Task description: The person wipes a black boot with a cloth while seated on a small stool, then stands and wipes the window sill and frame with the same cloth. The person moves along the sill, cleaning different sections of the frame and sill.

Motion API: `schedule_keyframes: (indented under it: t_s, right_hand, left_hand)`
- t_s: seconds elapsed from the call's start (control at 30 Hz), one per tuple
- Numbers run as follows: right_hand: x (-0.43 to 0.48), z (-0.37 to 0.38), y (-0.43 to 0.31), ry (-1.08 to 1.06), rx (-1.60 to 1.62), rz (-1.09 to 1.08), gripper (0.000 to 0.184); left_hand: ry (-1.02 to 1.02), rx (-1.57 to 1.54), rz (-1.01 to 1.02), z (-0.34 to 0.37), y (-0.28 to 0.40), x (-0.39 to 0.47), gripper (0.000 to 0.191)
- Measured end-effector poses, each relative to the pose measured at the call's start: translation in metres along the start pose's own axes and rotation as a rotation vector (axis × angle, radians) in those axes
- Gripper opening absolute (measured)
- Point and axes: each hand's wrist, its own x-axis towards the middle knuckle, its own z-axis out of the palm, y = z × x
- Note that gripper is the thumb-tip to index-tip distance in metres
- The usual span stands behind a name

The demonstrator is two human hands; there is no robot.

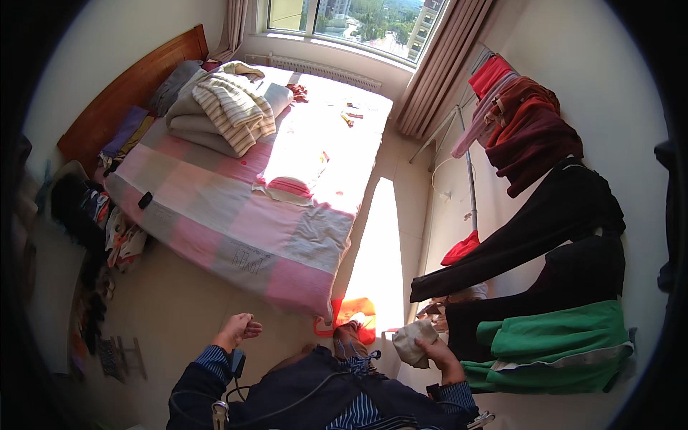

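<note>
My right hand (436,352) grips a crumpled beige cloth (413,344) beside the hanging black trousers (537,269). Held out in front of my left side, my left hand (240,330) has nothing in it, its fingers loosely bent. Below the near edge of the bed (252,215), a red plastic bag (359,309) lies on the floor at my foot. A green garment with a pale stripe (559,336) hangs to the right of my right hand.
A folded quilt (215,115) and a pink-and-white pillow (293,183) rest on the bed. Red and dark red garments (527,129) hang on a metal drying rack (468,161) along the right wall. Cables run across my jacket. Clothes and bags (123,236) crowd the left side.
</note>
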Motion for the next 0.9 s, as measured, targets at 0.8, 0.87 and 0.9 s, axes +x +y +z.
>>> schedule_keyframes:
  t_s: [0.8, 0.87, 0.9]
  right_hand:
    - [-0.007, 0.022, 0.013, 0.019, -0.069, 0.248, 0.063]
    - [-0.005, 0.021, 0.013, 0.009, -0.062, 0.193, 0.064]
    - [-0.004, 0.02, 0.013, 0.014, -0.042, 0.192, 0.065]
  left_hand:
    - [0.151, -0.084, -0.272, -0.061, -0.032, 0.018, 0.022]
    - [0.147, -0.072, -0.239, -0.06, -0.028, 0.018, 0.022]
    - [0.164, -0.053, -0.235, -0.058, -0.022, 0.02, 0.022]
